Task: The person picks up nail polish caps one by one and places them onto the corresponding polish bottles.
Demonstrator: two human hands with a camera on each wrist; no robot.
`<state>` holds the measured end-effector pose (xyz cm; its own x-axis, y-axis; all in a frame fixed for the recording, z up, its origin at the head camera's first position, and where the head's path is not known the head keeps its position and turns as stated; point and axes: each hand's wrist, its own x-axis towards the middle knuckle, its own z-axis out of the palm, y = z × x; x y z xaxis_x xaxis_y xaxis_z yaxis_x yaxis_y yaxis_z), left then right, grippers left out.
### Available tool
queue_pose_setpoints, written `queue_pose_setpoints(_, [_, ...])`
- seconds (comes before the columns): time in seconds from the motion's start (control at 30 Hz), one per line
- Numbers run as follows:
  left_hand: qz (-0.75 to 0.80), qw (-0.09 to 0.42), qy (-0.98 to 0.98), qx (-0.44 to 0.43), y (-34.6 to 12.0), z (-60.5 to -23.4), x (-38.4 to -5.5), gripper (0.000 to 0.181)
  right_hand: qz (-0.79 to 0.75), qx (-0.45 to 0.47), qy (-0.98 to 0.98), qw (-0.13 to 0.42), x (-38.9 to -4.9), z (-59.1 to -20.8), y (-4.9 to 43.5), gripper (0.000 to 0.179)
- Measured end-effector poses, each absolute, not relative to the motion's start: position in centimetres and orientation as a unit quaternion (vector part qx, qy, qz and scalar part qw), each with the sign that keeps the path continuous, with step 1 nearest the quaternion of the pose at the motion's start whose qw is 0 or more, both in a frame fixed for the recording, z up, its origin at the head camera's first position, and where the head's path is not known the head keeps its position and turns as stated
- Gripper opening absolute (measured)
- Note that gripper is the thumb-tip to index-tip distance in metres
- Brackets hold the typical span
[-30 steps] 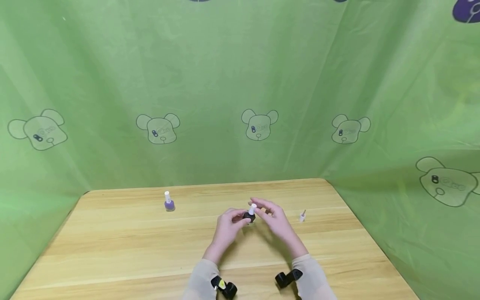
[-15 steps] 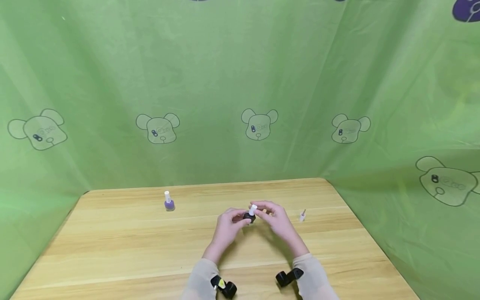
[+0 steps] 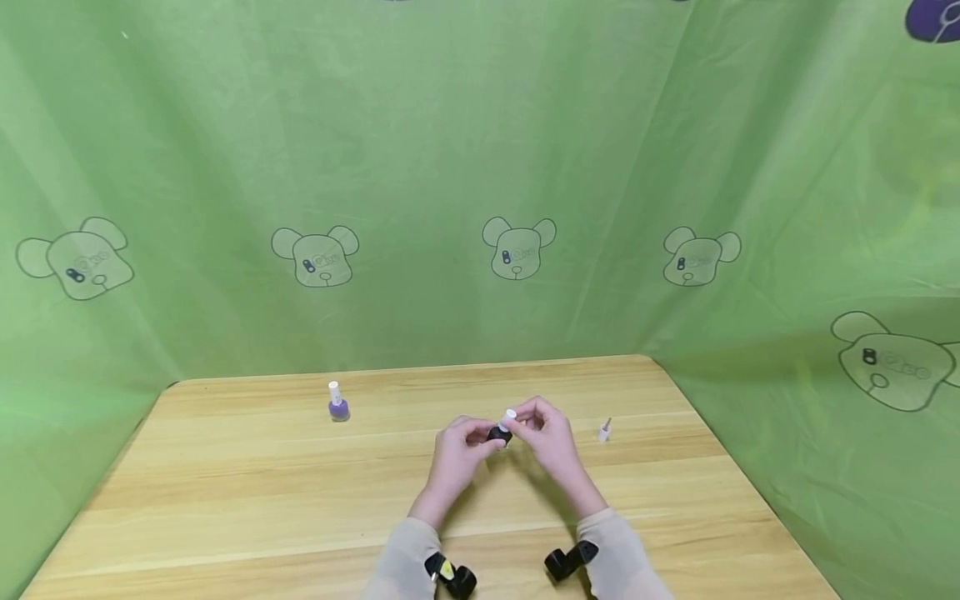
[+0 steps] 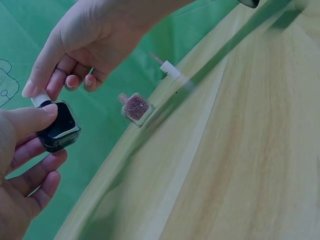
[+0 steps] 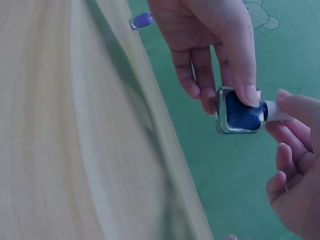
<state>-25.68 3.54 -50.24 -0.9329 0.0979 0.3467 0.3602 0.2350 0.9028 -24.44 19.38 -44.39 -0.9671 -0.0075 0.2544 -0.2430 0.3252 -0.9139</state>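
My left hand (image 3: 454, 454) grips a square glass nail polish bottle (image 5: 241, 114) filled with very dark polish, the thumb pressed on its flat face. With thumb and index finger, my right hand (image 3: 553, 442) pinches the bottle's white cap (image 5: 276, 111), which sits at the neck. The bottle is tilted, its cap leaning toward the right hand. Behind the right hand, the left wrist view shows an open bottle of pink glitter polish (image 4: 136, 108) standing on the table. Its neck is bare. Nearby on the right is a white brush cap (image 3: 604, 432), brush pointing up.
A purple nail polish bottle (image 3: 339, 409) with a white cap stands upright at the back left of the wooden table (image 3: 247, 492). Green curtains (image 3: 420, 167) with bear-head prints rise at the back and both sides.
My right hand's fingers have curled in more closely on the white cap, and its wrist has shifted slightly left. My left hand keeps its grip on the bottle, nearly in place.
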Motion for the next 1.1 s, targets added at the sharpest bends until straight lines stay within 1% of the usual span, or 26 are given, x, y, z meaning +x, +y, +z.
queue_pose_setpoints(0.17, [-0.595, 0.123, -0.781, -0.144, 3.6, -50.3, -25.7, 0.029, 0.592, 0.063, -0.796, 0.105, -24.3, -44.3, 19.0, 0.019])
queue_pose_setpoints(0.27, [-0.6, 0.119, -0.778, -0.146, 3.6, -50.2, -25.7, 0.029, 0.588, 0.065, -0.798, 0.113, -24.5, -44.5, 19.1, 0.019])
queue_pose_setpoints(0.4, [-0.608, 0.111, -0.77, -0.158, 3.6, -50.2, -25.6, 0.03, 0.558, 0.106, -0.812, 0.133, -25.1, -45.4, 19.5, 0.024])
queue_pose_setpoints(0.5, [-0.607, 0.11, -0.769, -0.165, 3.6, -50.3, -25.7, 0.029, 0.539, 0.154, -0.816, 0.136, -26.0, -46.6, 20.1, 0.032])
queue_pose_setpoints(0.6, [-0.602, 0.113, -0.772, -0.17, 3.5, -50.3, -25.7, 0.029, 0.532, 0.189, -0.816, 0.124, -26.7, -47.7, 20.7, 0.037])
queue_pose_setpoints(0.7, [-0.601, 0.109, -0.773, -0.171, 3.4, -50.3, -25.8, 0.029, 0.526, 0.206, -0.819, 0.106, -26.8, -47.9, 21.1, 0.037])
queue_pose_setpoints(0.9, [-0.601, 0.098, -0.774, -0.173, 3.1, -50.1, -25.8, 0.03, 0.522, 0.195, -0.828, 0.066, -26.7, -47.5, 21.5, 0.034])
queue_pose_setpoints(1.1, [-0.591, 0.101, -0.779, -0.181, 3.1, -50.1, -25.8, 0.03, 0.535, 0.183, -0.823, 0.059, -26.7, -47.4, 21.6, 0.03])
